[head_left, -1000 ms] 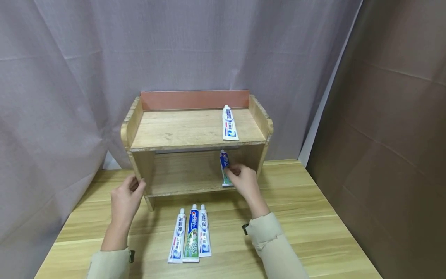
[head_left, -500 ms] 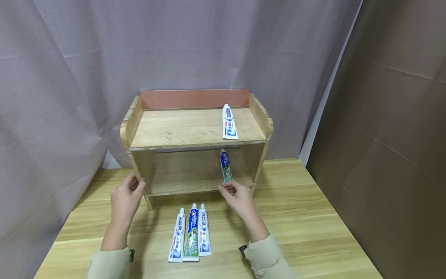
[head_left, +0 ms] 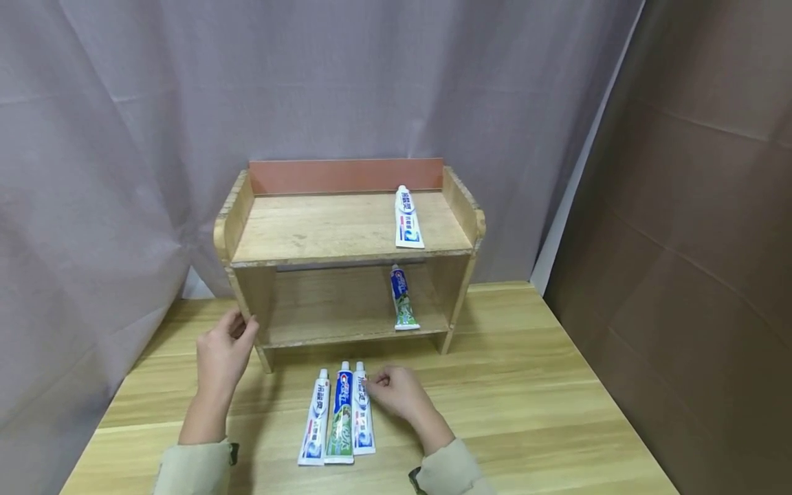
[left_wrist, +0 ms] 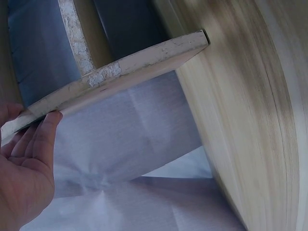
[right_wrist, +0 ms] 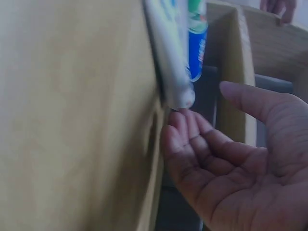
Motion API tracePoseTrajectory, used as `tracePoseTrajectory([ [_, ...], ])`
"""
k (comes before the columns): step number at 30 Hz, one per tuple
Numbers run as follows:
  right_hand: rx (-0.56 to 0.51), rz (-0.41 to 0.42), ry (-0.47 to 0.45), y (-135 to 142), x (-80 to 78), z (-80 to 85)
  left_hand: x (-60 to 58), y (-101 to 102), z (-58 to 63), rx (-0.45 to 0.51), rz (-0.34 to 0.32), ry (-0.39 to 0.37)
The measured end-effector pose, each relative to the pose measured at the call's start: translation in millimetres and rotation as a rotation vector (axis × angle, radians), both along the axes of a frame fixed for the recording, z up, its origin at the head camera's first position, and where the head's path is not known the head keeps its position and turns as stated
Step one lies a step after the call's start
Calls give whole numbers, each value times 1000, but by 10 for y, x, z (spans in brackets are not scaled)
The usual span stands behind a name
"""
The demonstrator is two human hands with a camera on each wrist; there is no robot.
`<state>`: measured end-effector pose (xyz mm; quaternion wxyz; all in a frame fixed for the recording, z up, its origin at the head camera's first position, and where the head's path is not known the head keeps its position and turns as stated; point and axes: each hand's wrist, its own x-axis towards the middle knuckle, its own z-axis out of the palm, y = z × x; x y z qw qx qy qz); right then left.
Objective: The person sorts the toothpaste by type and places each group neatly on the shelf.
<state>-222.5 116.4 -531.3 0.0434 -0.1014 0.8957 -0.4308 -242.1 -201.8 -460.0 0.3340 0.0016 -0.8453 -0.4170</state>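
Note:
My left hand [head_left: 224, 350] pinches the front edge of the left side panel of a two-tier wooden shelf [head_left: 309, 227]; in the left wrist view the thumb and fingers lie on either side of that panel [left_wrist: 144, 60]. On the table, my right hand [head_left: 402, 393] is beside the cap end of a white toothpaste tube [head_left: 364, 421]. In the right wrist view its thumb stands apart from the fingers, which are at or close to the tube's end [right_wrist: 180, 98]. A blue-and-green toothpaste tube [head_left: 340, 419] and another white toothpaste tube [head_left: 315, 423] lie alongside to the left.
One white toothpaste tube [head_left: 408, 220] lies on the right of the upper tier. Below it, a blue-and-green tube [head_left: 402, 299] lies on the lower tier. A grey curtain [head_left: 346, 82] hangs behind the shelf, and a brown one [head_left: 687, 206] hangs on the right.
My right hand has let go of the blue-and-green tube on the lower tier and moved down and left to the tubes on the table. The left hand has stayed put.

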Motion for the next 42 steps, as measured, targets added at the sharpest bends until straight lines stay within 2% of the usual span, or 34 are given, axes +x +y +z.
tracePoseTrajectory([
  [4,18,7,-60,-46,53,-56,5,8,-8,-1,5,-18],
  [8,53,8,-76,-109,61,-76,0,6,-13,6,13,-7],
  [17,146,-5,-33,-188,56,-88,-4,12,-7,7,14,10],
  [24,148,2,-39,-185,33,-79,4,7,-2,-4,23,-10],
  [31,195,-7,-28,-214,17,-102,23,12,-2,-11,34,-42],
  [42,178,-14,-24,-177,19,-73,23,20,2,-13,28,-37],
])
